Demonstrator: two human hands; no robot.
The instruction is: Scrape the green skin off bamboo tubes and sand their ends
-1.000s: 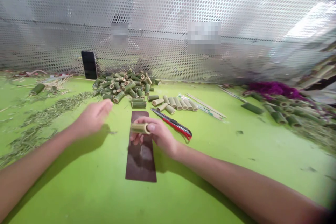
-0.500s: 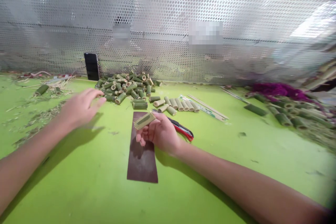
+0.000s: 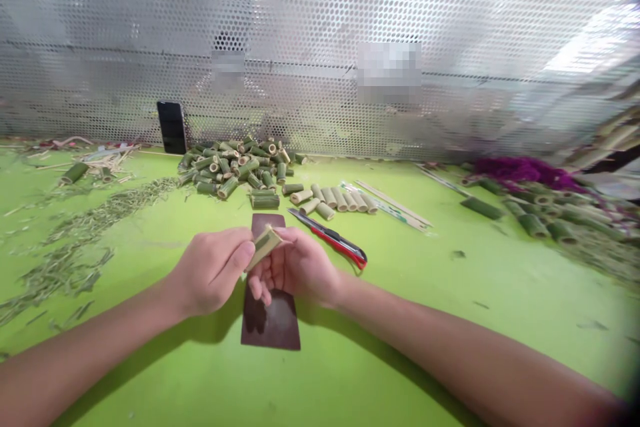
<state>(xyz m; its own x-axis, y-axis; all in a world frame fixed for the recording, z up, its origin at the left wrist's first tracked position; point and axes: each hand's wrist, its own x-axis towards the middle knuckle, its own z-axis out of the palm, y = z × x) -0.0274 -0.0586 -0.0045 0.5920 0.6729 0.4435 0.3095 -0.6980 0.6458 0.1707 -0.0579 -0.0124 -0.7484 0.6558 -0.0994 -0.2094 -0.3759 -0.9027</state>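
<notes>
A short bamboo piece (image 3: pixel 265 247), pale with a green patch left on it, is held above the table between both hands. My left hand (image 3: pixel 213 270) pinches its near-left end between thumb and fingers. At the far-right end, my right hand (image 3: pixel 305 263) grips it with thumb and fingertips, its other fingers loosely curled beneath. Under the hands lies a dark brown sheet (image 3: pixel 273 330), which looks like sandpaper, partly covered by them. A red and black utility knife (image 3: pixel 333 240) rests just beyond my right hand, its blade pointing up and left.
Green bamboo pieces (image 3: pixel 240 167) are heaped at the back, beside pale scraped pieces (image 3: pixel 345 200) in a row. A phone (image 3: pixel 171 127) leans on the perforated metal panel (image 3: pixel 310 13). Shavings (image 3: pixel 70 267) litter the left; thin strips (image 3: pixel 395 203), bamboo tubes (image 3: pixel 560 230) and purple netting (image 3: pixel 530 173) lie right.
My left hand has come in from the left, near the shavings, and taken hold of the bamboo piece's near end. My right hand has kept its grip, shifting slightly.
</notes>
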